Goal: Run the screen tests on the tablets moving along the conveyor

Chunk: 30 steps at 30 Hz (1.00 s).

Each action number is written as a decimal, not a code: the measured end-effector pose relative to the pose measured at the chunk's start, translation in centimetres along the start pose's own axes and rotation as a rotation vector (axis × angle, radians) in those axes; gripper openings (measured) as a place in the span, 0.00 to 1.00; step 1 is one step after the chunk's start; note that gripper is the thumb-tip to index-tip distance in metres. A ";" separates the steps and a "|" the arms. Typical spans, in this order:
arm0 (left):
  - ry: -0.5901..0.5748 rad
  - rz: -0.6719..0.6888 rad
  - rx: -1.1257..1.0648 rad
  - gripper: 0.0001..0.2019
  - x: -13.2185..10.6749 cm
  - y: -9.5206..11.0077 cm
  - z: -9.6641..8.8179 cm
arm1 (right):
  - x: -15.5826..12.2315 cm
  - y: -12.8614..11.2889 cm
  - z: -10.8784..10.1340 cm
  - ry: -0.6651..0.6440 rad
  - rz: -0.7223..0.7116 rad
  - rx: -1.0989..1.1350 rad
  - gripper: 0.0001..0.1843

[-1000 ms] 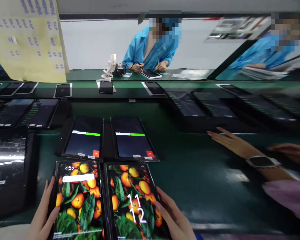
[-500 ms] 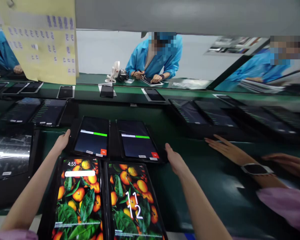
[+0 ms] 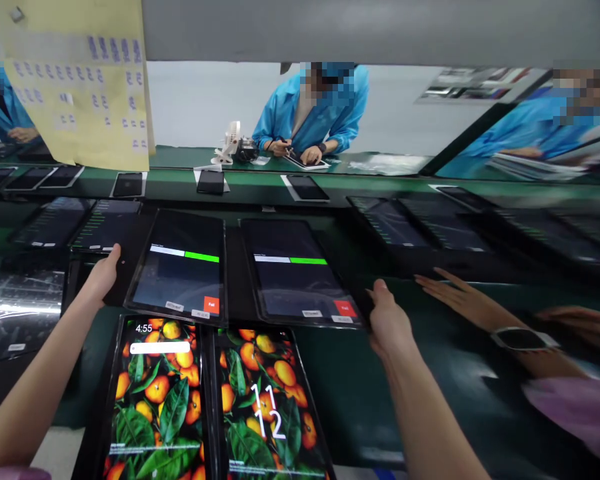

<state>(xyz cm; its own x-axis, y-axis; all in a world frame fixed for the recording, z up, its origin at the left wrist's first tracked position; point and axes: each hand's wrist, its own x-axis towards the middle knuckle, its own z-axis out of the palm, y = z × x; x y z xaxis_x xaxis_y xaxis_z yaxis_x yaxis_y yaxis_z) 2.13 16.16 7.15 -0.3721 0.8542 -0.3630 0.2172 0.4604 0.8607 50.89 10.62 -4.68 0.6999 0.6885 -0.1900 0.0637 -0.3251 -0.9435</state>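
Two black tablets lie side by side ahead of me, each showing a dark test screen with a green bar and a red button. My left hand [image 3: 103, 275] grips the outer edge of the left test tablet [image 3: 177, 280], and my right hand [image 3: 389, 321] grips the lower right corner of the right test tablet [image 3: 297, 283]. Nearer me lie two tablets with an orange-and-leaf wallpaper, the left one [image 3: 157, 400] showing 4:55 and the right one [image 3: 263, 400] showing 11 12. Neither hand touches them.
A co-worker's hand with a smartwatch [image 3: 467, 298], a second hand [image 3: 580, 327] and a pink sleeve [image 3: 570, 403] lie at right. Further tablets [image 3: 107, 225] line the green bench [image 3: 330, 413]. A yellow sheet [image 3: 75, 80] hangs at upper left; a blue-coated person [image 3: 310, 113] works beyond.
Both hands have moved from beside the wallpaper tablets out to the test tablets' outer edges. The test tablets now look larger and closer to me. The co-worker's hands stay nearly still.
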 end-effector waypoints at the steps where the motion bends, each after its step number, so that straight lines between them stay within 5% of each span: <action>1: -0.003 -0.015 -0.017 0.29 -0.3 -0.2 -0.6 | -0.5 -0.1 0.0 0.008 0.003 0.001 0.35; 19: 0.070 -0.145 0.015 0.33 -4.0 -7.2 -5.7 | -7.6 1.2 0.4 -0.055 0.024 -0.116 0.38; 30: 0.093 -0.157 -0.031 0.35 -5.0 -7.2 -7.1 | -7.3 2.2 0.9 -0.094 -0.070 -0.158 0.43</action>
<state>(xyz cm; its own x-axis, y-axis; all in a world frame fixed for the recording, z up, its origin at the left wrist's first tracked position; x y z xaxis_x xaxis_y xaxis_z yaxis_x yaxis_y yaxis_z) -3.96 6.87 5.30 -0.4815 0.7458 -0.4604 0.1222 0.5773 0.8073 45.26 5.45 -5.59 0.6208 0.7681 -0.1569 0.2257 -0.3668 -0.9025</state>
